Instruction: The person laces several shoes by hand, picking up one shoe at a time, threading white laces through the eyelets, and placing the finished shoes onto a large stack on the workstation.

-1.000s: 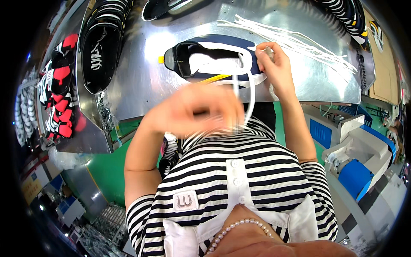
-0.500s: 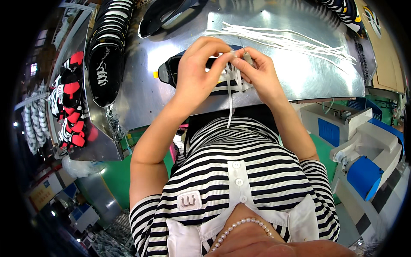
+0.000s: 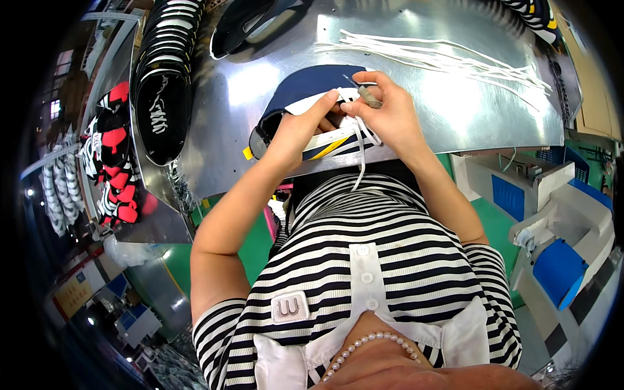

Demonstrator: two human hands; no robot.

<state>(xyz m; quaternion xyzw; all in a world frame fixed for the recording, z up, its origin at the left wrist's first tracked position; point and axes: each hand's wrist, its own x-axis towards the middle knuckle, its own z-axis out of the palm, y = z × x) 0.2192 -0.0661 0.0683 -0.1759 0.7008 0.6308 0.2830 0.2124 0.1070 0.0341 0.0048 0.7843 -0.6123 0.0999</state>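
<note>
A navy shoe upper (image 3: 320, 79) with white parts and a yellow stripe lies on the metal table in front of me. My left hand (image 3: 300, 133) grips it at the opening, thumb on the white edge and the other fingers partly hidden inside. Between the fingers of my right hand (image 3: 395, 114) is a small hook tool (image 3: 370, 97) with a tan handle; its thin metal tip points up and left, over the upper. A white shoelace (image 3: 362, 166) runs from the upper and hangs over the table's near edge.
A bundle of white laces (image 3: 432, 57) lies at the far right of the metal table (image 3: 227, 140). Another dark upper (image 3: 224, 36) rests at the back. Stacked black shoes (image 3: 159, 110) line the left, with red, black and white pieces (image 3: 112, 140) beyond.
My hands were pinched together over the lace; now they are apart. The left has taken hold of the upper and tilted it, showing its navy side, and the right has turned the hook tool.
</note>
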